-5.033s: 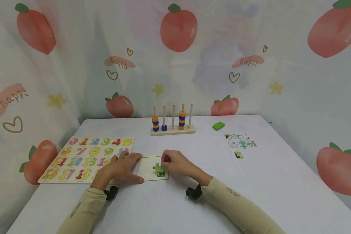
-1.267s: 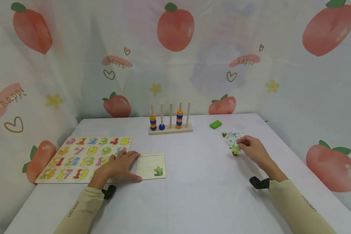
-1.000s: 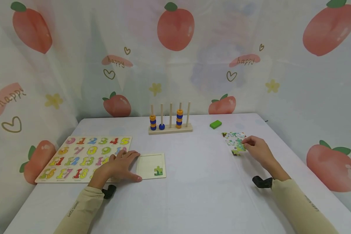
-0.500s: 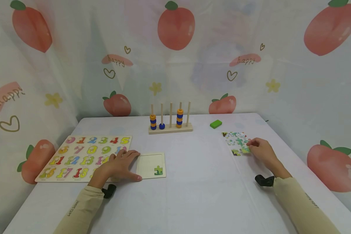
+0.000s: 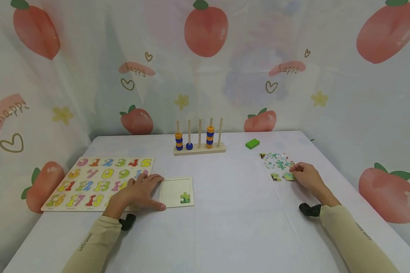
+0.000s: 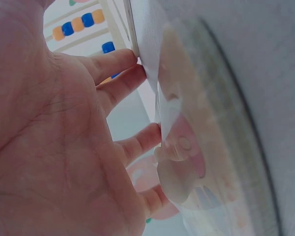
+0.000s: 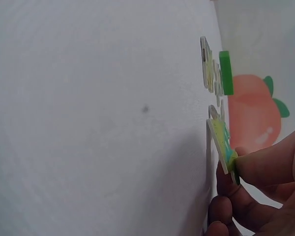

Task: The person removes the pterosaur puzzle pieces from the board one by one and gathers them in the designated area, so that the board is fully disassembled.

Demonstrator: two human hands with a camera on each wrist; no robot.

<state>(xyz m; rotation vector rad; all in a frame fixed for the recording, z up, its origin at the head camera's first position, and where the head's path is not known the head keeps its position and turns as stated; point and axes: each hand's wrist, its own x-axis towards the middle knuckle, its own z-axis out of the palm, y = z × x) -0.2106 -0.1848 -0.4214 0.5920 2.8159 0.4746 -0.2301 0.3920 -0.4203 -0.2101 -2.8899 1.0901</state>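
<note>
My left hand [image 5: 140, 194] rests with spread fingers between the number board [image 5: 102, 178] and the shallow square puzzle tray [image 5: 172, 187], its thumb and fingertips at the tray's left edge. One green puzzle piece [image 5: 185, 198] lies in the tray's near right corner. Off to the right, my right hand [image 5: 307, 176] pinches another green puzzle piece [image 7: 220, 142] between thumb and finger. That piece is tilted, one edge near the tabletop. Close by lie several loose puzzle pieces [image 5: 276, 163], and a separate piece [image 5: 275, 177] sits to the left of the pinched one.
A wooden peg stand [image 5: 199, 149] with orange and blue beads stands at the back. A green block [image 5: 252, 143] lies behind the loose pieces. White cloth covers the table [image 5: 225, 220], and a fruit-printed curtain [image 5: 164, 87] hangs around it.
My right hand was at the tray five seconds ago, with a piece there. It has since gone to the loose pieces, drawing one green piece rightward and nearer. My left hand stays put.
</note>
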